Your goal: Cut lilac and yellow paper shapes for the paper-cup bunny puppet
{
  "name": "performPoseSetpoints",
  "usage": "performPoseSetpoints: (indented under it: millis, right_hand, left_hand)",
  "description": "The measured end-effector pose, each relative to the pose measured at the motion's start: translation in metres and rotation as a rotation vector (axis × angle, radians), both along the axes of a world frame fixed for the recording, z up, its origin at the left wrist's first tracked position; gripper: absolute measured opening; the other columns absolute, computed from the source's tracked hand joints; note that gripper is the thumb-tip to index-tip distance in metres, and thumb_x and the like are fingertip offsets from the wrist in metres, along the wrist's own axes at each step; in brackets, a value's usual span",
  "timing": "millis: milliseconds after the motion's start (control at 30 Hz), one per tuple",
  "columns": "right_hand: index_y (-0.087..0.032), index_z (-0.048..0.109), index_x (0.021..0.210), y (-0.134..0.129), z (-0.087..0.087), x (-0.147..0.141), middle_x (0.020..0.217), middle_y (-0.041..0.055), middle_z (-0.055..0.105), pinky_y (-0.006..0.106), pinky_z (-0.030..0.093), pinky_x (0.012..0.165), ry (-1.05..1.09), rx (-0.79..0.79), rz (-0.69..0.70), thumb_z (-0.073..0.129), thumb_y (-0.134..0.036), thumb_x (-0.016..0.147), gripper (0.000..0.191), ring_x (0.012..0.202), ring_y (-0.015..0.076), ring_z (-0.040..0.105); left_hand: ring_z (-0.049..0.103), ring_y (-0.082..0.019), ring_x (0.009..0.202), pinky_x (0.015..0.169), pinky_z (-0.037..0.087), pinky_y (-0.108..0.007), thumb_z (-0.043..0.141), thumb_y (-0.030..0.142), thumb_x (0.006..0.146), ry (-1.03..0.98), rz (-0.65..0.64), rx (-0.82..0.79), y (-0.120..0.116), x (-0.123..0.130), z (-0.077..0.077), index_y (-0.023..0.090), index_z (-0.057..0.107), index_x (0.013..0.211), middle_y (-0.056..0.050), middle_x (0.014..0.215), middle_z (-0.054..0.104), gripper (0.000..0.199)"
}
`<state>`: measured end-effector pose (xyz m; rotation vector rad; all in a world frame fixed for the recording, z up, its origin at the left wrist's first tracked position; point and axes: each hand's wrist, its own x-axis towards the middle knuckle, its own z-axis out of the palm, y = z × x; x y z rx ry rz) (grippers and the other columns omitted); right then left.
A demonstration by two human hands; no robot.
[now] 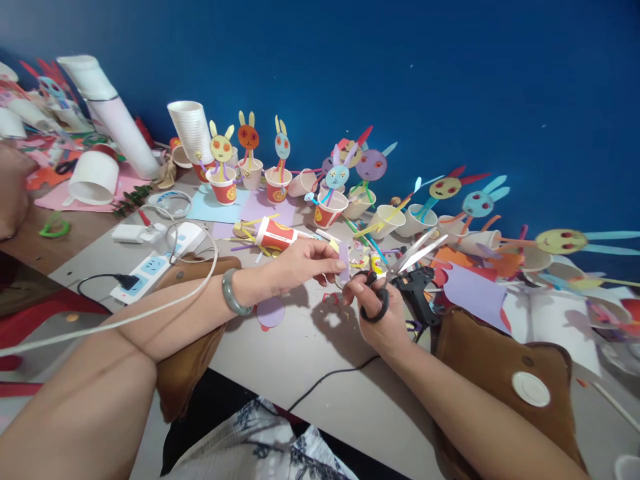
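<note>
Over the middle of the table, my left hand (313,263) pinches a small strip of purple paper (344,261) between thumb and fingers. My right hand (383,317), just beside it, has its fingers through the black handles of a pair of scissors (413,257). The scissor blades stand apart and point up and away to the right, not touching the paper. Below my left hand lies a purple paper disc (271,312) on the tabletop. A black glue gun (419,293) rests right behind my right hand.
Paper cups with bunny-faced paper heads (337,177) line the blue wall. A red cup (277,233) lies tipped over. At left are a white power strip (150,267) and a cable crossing my left forearm. A brown cushion (505,373) lies at right, near purple paper (475,293).
</note>
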<state>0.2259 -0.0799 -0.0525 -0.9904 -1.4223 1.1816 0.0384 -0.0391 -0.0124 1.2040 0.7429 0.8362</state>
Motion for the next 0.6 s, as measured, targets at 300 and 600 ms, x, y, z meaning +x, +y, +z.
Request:
performPoseSetpoints:
  millis: [300,600]
  right_hand:
    - [-0.018,0.068,0.102,-0.001,-0.016,0.01,0.079,0.0078,0.069,0.036,0.049,0.071,0.03,-0.018,0.624,0.058,-0.072,0.084,0.057,0.076,0.0235,0.065]
    - [-0.016,0.066,0.105,0.0,-0.016,0.009,0.082,0.0077,0.071,0.034,0.049,0.074,0.02,-0.102,0.747,0.058,-0.068,0.087,0.055,0.075,0.0208,0.067]
  left_hand:
    - [0.056,-0.007,0.059,0.058,0.042,-0.021,0.082,0.035,0.073,-0.339,0.082,-0.215,0.015,-0.007,0.0,0.013,0.061,0.074,0.001,0.064,0.06,0.031]
    - [0.054,-0.007,0.06,0.058,0.042,-0.022,0.079,0.03,0.075,-0.418,0.101,-0.25,0.015,-0.01,0.004,0.013,0.061,0.075,0.001,0.067,0.059,0.025]
